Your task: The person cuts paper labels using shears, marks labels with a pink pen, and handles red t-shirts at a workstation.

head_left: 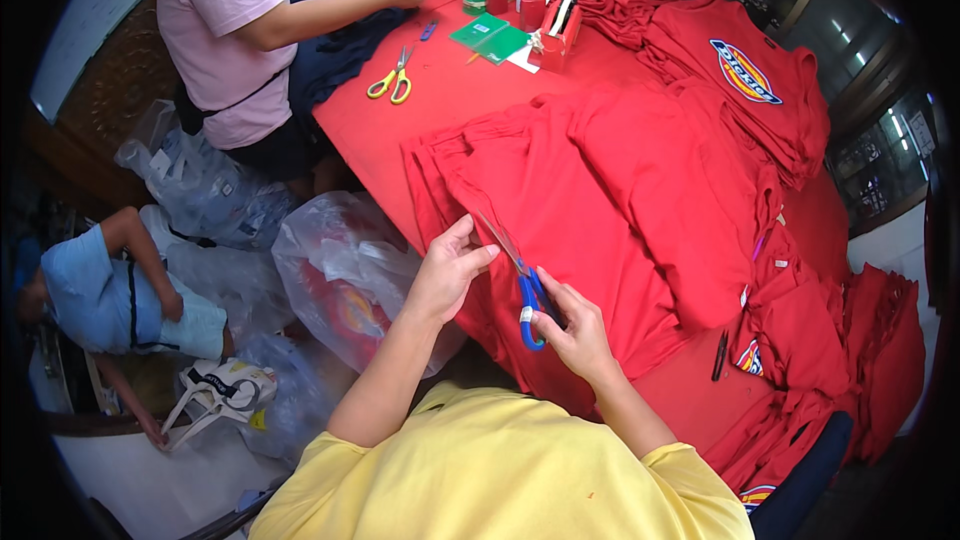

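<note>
My right hand (580,338) grips a pair of blue-handled scissors (529,312) by the finger loops. Their blades point away and to the left, over a red garment (560,205) spread in loose folds at the table's near side. Close to the blade tips, my left hand (443,278) has its thumb and forefinger drawn together at the garment's left edge. What that pinch holds, perhaps a thread or a bit of cloth, is too small to make out.
Yellow-handled scissors (391,80), green packets (490,38) and a red tape dispenser (556,38) lie farther back. Folded red shirts (745,60) pile up on the right. A co-worker in pink (225,30) handles dark cloth; another person in blue (110,285) sits beyond plastic bags (345,250).
</note>
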`<move>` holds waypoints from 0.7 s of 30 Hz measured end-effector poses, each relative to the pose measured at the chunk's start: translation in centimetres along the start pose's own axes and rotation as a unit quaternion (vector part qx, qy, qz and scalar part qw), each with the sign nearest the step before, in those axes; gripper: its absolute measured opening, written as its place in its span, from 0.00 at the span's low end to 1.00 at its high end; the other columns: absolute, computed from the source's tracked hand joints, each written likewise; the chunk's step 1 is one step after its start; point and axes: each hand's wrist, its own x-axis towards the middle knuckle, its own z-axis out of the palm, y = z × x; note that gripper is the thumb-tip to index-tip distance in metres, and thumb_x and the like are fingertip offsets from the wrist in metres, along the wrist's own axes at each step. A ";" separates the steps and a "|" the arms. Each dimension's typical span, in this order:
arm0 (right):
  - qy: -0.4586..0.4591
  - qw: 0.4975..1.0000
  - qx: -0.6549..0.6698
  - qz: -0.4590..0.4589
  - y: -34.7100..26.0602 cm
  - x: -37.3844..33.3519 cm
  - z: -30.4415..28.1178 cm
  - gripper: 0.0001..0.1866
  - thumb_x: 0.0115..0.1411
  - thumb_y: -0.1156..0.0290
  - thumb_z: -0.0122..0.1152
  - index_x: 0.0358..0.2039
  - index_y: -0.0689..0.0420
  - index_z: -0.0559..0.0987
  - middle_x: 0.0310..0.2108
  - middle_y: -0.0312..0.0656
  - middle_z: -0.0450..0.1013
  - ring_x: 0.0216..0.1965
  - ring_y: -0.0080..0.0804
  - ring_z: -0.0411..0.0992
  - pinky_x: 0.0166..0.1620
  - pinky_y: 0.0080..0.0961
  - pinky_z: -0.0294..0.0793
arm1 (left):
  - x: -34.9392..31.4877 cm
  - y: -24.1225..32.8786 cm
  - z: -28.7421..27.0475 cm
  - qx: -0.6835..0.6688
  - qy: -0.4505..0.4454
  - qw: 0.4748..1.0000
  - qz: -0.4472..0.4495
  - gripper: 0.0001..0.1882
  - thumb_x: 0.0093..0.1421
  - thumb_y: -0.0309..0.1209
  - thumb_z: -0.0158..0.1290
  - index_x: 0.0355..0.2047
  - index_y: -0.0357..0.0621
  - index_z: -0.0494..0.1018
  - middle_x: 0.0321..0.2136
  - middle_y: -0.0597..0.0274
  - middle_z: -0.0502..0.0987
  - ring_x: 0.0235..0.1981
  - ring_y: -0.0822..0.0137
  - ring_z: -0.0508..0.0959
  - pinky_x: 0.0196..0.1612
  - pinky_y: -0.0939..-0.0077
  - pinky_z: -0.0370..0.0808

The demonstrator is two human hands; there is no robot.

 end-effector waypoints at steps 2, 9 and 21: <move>-0.007 0.999 0.023 0.033 -0.1 0.3 -0.2 0.26 0.59 0.75 0.59 0.58 0.60 0.68 0.29 0.40 0.70 0.24 0.20 0.68 0.27 0.19 0.70 | -0.2 0.3 0.7 -0.010 0.008 1.000 -0.008 0.21 0.59 0.18 0.49 0.53 0.38 0.67 0.44 0.62 0.75 0.44 0.72 0.75 0.51 0.75 0.71; -0.014 0.980 0.142 0.137 0.2 0.3 0.0 0.25 0.59 0.74 0.58 0.57 0.60 0.68 0.28 0.39 0.70 0.23 0.20 0.67 0.26 0.19 0.69 | 1.9 -0.4 -1.3 -0.094 0.048 0.994 -0.005 0.22 0.58 0.17 0.49 0.54 0.39 0.66 0.44 0.62 0.75 0.43 0.73 0.75 0.47 0.76 0.71; -0.023 0.971 0.171 0.167 0.4 2.0 -0.2 0.26 0.59 0.72 0.58 0.58 0.61 0.68 0.29 0.40 0.70 0.26 0.21 0.68 0.29 0.20 0.70 | 1.9 0.6 -0.2 -0.070 0.007 0.997 -0.005 0.21 0.59 0.18 0.48 0.54 0.38 0.66 0.46 0.61 0.74 0.46 0.72 0.73 0.51 0.75 0.69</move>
